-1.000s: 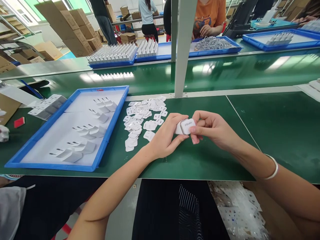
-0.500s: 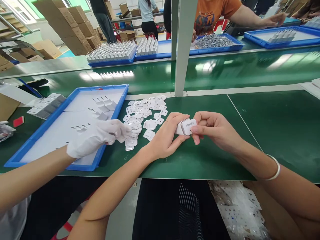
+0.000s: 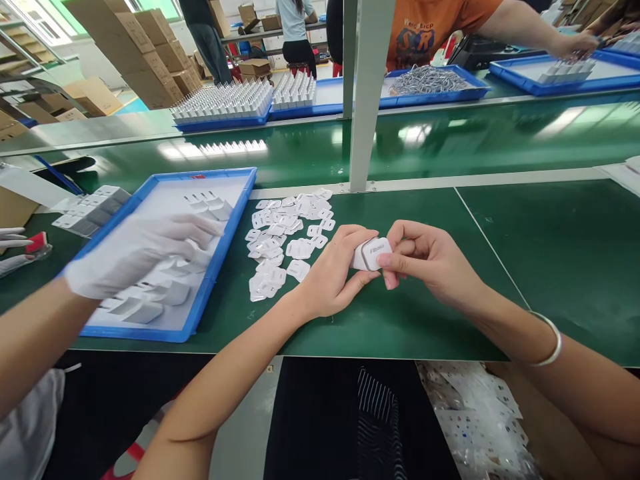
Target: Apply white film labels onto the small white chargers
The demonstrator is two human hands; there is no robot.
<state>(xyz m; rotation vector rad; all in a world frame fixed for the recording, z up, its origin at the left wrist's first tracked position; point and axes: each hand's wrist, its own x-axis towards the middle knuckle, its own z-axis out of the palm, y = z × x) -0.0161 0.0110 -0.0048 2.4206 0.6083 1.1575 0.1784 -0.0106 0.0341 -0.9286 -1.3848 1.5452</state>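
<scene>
A small white plastic casing (image 3: 371,255) with a rounded front and grey lettering is held over the green bench. My left hand (image 3: 333,273) wraps round its left side, thumb below and fingers above. From the right, my right hand (image 3: 425,259) pinches its end between thumb and fingers; whether a smaller part lies under those fingertips is hidden. Left of my left hand, a loose pile of flat white plastic pieces (image 3: 301,249) with small slots lies on the bench.
A co-worker's white-gloved hand (image 3: 145,250) hovers over a blue-rimmed tray (image 3: 197,319) holding white casings with pins. A white post (image 3: 367,100) rises behind my hands. Across the belt stand trays of pinned casings (image 3: 225,103) and metal pins (image 3: 427,80).
The co-worker's gloved hand has moved left from the pile of flat pieces to over the tray. My hands stay nearly still on the casing. The orange-shirted person's arm reached farther right.
</scene>
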